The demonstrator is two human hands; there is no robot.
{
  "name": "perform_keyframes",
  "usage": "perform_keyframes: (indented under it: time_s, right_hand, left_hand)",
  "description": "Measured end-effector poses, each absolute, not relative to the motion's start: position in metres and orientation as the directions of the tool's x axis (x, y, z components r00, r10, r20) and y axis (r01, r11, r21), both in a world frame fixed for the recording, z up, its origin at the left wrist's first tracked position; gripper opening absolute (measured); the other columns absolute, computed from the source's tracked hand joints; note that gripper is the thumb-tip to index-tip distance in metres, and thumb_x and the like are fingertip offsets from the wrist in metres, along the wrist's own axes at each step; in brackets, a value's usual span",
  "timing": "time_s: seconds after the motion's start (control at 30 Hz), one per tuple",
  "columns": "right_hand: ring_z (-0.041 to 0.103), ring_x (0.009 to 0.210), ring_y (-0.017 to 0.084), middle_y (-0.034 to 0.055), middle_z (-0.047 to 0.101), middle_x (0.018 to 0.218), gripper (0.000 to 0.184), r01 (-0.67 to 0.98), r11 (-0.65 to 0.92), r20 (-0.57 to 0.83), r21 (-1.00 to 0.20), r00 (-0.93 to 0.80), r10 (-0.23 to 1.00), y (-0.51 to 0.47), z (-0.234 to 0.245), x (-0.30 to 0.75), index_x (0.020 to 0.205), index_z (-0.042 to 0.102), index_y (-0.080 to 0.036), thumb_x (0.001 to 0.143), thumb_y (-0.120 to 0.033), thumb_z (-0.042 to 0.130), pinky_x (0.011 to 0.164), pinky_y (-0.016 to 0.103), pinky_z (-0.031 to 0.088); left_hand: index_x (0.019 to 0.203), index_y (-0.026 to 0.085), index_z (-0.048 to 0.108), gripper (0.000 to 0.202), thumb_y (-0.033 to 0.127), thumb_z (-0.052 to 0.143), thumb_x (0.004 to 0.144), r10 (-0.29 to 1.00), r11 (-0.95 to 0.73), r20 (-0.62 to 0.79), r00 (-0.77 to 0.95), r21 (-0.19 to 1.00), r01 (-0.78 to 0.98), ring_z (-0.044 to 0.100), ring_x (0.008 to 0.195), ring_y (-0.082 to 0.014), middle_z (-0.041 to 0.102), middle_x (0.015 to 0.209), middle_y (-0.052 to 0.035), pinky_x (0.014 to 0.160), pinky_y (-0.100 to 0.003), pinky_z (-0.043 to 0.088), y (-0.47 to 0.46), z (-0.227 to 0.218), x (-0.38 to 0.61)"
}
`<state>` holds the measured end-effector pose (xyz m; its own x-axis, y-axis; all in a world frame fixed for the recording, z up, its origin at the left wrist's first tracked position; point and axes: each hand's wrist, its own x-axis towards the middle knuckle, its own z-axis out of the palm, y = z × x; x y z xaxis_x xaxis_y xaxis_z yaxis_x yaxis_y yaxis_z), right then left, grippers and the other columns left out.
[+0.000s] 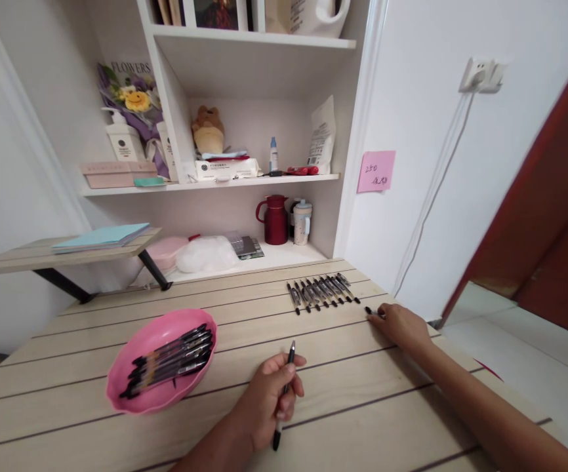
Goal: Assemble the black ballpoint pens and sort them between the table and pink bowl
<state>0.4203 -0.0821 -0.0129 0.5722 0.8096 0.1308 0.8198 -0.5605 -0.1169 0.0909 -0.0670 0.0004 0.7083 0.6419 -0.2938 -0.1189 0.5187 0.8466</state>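
Note:
My left hand (275, 396) is closed around a black pen (288, 373) above the table, its silver tip pointing up and away from me and its black end down. On the right, my right hand (402, 326) rests at the tabletop with fingers pinched on a pen (369, 311); only a black end and a short pale part show, and the rest is hidden. Just left of that hand lies a row of several pens (321, 293), side by side and slanted. A pink bowl (121, 387) with a wavy rim stands at the left, holding a pile of pens (170, 360).
The slatted wooden table (235, 347) meets a white shelf unit (259, 40) at the back. A raised wooden stand (13, 259) bears blue paper (101, 237). A red jug (276, 221) and a pale cup (302, 223) stand on the low shelf. A white cable (434, 193) hangs right.

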Motion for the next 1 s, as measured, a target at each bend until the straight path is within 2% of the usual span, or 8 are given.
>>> perform_keyframes:
  time_s: [0.17,0.47,0.77,1.0]
  right_hand:
    - [0.060,0.081,0.023,0.0099,0.065,0.093,0.031,0.835,-0.538,0.155,-0.113,0.550,0.821,-0.088,-0.014,0.415,0.086,0.063,-0.020,0.079,-0.041,0.042,0.058,0.028,0.036]
    - [0.061,0.078,0.024,0.0096,0.067,0.085,0.032,0.813,-0.546,0.127,-0.200,0.574,0.809,-0.092,-0.006,0.385,0.084,0.063,-0.021,0.078,-0.042,0.040,0.056,0.028,0.035]
    - [0.061,0.078,0.025,0.0095,0.066,0.087,0.033,0.812,-0.560,0.154,-0.163,0.581,0.799,-0.091,-0.010,0.389,0.082,0.061,-0.020,0.079,-0.044,0.038,0.054,0.028,0.035]
    - [0.060,0.080,0.025,0.0112,0.065,0.090,0.035,0.773,-0.622,0.210,-0.126,0.633,0.745,-0.093,-0.012,0.428,0.090,0.062,-0.019,0.081,-0.042,0.037,0.054,0.029,0.035]
  left_hand:
    - [0.096,0.016,0.051,0.030,0.032,0.057,0.071,0.640,0.518,-0.297,0.709,0.848,-0.113,0.023,0.035,-0.0001,0.051,0.060,0.0041,0.038,-0.018,0.009,-0.068,0.000,0.092]
    - [0.093,0.015,0.052,0.030,0.035,0.057,0.071,0.634,0.534,-0.273,0.724,0.831,-0.154,0.026,0.036,-0.0007,0.051,0.061,0.0030,0.039,-0.018,0.011,-0.066,0.000,0.092]
    - [0.093,0.015,0.053,0.025,0.030,0.052,0.073,0.640,0.536,-0.246,0.728,0.821,-0.194,0.031,0.038,-0.0024,0.051,0.062,0.0022,0.039,-0.019,0.016,-0.066,-0.003,0.091]
    - [0.091,0.014,0.053,0.023,0.030,0.052,0.073,0.633,0.538,-0.255,0.731,0.824,-0.179,0.034,0.038,-0.0028,0.050,0.061,0.0025,0.039,-0.019,0.018,-0.066,-0.001,0.092]
